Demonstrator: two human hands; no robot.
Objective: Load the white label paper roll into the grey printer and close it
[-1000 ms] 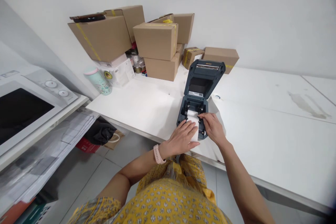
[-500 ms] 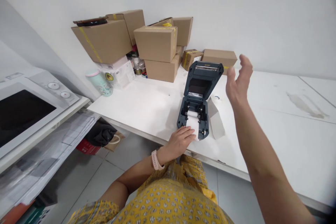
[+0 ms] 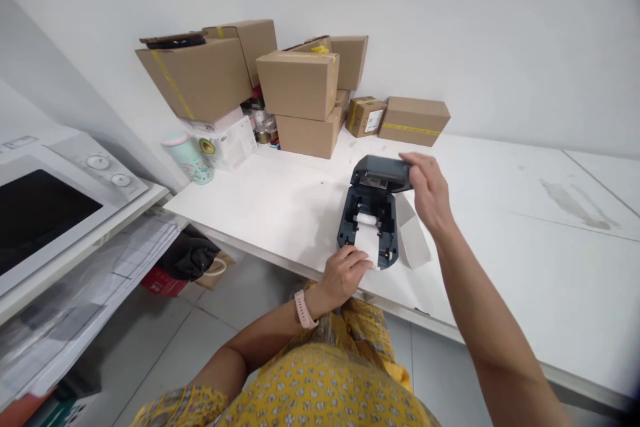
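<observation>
A dark label printer (image 3: 343, 230) stands at the table's front edge with its lid (image 3: 383, 167) tilted partway down. My right hand (image 3: 429, 192) is closed on the lid's right edge, fingers over the top. Inside the printer lies a white label roll (image 3: 367, 219), its paper strip (image 3: 367, 240) drawn forward over the front. My left hand (image 3: 346, 273) is closed at the end of the strip, fingertips on the paper at the printer's front lip. The underside of its grip is hidden.
A folded white card (image 3: 414, 240) lies right of the printer. Cardboard boxes (image 3: 297, 87) are stacked along the wall, with two smaller boxes (image 3: 415, 120) behind the printer. A mint tumbler (image 3: 193, 160) stands at the table's left, near a microwave (image 3: 75, 180).
My right hand has come from the air on the right onto the printer's lid. The lid has swung forward and down from upright. My left hand stays on the paper strip.
</observation>
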